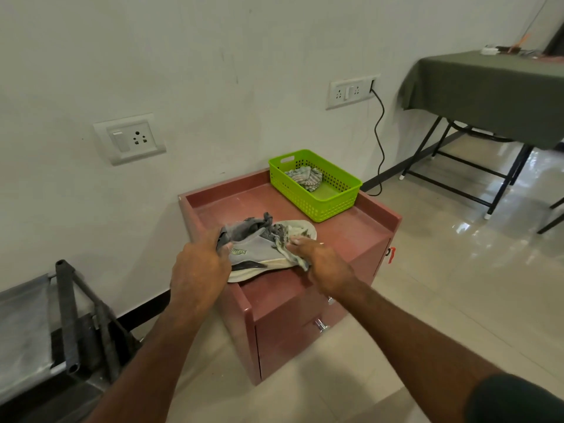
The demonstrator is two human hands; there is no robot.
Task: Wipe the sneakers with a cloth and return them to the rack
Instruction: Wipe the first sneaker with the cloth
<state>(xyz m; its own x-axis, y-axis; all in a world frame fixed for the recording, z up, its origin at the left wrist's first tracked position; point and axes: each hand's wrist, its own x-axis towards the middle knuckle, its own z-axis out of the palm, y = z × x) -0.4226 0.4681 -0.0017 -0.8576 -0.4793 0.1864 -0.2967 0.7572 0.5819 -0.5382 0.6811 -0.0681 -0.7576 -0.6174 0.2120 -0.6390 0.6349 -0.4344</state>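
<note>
1. On the red cabinet [360, 227], at its far corner by the wall, stands a green basket [326, 199]; inside it lies a crumpled striped rag [306, 178].
2. The grey sneaker [259, 248] lies on its side at the cabinet's near edge, long axis left to right, toe toward the basket's side.
3. The left hand [198, 267] grasps the sneaker's heel collar.
4. The right hand [323, 264] pinches a cloth [290, 245] against the sneaker's toe part.

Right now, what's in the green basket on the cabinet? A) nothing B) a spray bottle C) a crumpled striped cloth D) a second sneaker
C: the green basket at the back right of the red cabinet holds only a crumpled striped cloth; the sneaker is out on the cabinet top, between the hands.
</note>
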